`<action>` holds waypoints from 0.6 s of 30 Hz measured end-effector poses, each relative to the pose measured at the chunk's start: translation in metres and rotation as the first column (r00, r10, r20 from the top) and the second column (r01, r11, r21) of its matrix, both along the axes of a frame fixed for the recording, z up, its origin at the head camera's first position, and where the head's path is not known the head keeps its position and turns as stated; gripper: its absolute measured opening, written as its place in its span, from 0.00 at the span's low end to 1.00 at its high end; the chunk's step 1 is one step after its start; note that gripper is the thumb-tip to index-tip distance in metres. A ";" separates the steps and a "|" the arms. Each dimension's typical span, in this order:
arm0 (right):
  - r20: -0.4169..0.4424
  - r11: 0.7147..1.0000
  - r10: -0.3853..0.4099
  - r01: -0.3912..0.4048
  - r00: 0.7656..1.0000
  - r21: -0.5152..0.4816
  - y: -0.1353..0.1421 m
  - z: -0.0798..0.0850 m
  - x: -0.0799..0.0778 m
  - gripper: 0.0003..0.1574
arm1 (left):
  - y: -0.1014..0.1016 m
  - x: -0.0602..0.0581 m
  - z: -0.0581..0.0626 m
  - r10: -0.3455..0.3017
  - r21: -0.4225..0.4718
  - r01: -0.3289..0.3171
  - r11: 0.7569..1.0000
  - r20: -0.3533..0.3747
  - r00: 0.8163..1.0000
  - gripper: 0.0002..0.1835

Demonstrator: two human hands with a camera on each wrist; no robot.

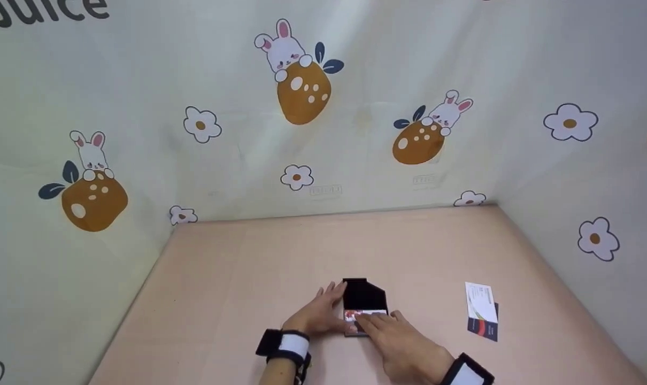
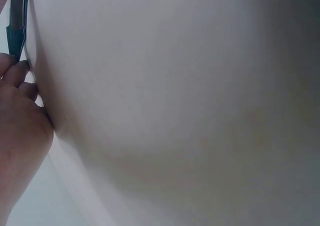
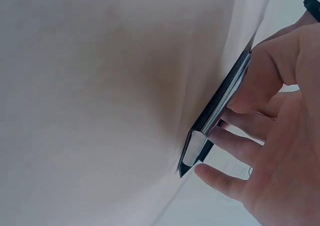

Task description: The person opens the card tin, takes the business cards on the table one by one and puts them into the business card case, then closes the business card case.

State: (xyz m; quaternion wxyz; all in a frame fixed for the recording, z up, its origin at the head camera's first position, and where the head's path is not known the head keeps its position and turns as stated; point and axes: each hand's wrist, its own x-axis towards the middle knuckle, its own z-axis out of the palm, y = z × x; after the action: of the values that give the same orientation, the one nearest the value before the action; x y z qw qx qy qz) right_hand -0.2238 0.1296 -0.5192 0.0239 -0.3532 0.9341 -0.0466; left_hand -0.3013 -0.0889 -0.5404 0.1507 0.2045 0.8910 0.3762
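A black card case (image 1: 365, 295) lies on the table with its angled flap folded back, away from me. Inside its near half is a card (image 1: 377, 312) with a red and white print, partly hidden under fingers. My left hand (image 1: 317, 315) holds the case along its left side, thumb by the near part and fingertips by the flap. My right hand (image 1: 403, 342) rests its outstretched fingers on the card. In the right wrist view, the case (image 3: 215, 103) shows its stacked edge beneath the right thumb and fingers. Only the case's edge (image 2: 18, 15) shows in the left wrist view.
To the right of the hands, a white business card (image 1: 479, 299) overlaps a dark card with a red stripe (image 1: 482, 329). The pinkish table (image 1: 238, 267) meets a printed cloth wall (image 1: 366, 176) at the back and both sides.
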 end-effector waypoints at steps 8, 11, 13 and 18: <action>0.015 0.998 0.007 -0.006 1.000 -0.060 0.008 -0.001 0.001 0.45 | -0.001 0.001 0.004 -0.002 0.014 0.002 1.000 0.004 1.000 0.57; 0.012 0.995 -0.019 0.020 1.000 -0.100 0.013 -0.001 0.001 0.43 | -0.001 0.003 0.004 0.005 0.019 -0.005 1.000 0.015 1.000 0.58; -0.004 0.989 -0.051 0.050 0.999 -0.138 0.019 -0.002 0.000 0.41 | -0.001 0.004 0.003 0.012 0.020 -0.012 1.000 0.024 1.000 0.58; -0.027 0.963 -0.169 0.159 0.985 -0.220 0.041 -0.001 -0.003 0.36 | 0.001 0.003 0.004 0.028 0.023 -0.029 0.999 0.050 0.998 0.59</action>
State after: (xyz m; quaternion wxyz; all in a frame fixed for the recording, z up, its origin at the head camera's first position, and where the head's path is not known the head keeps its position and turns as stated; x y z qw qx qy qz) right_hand -0.2267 0.1711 -0.5200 -0.0398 -0.2762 0.9497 -0.1420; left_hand -0.2988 -0.0880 -0.5363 0.1648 0.1841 0.8853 0.3939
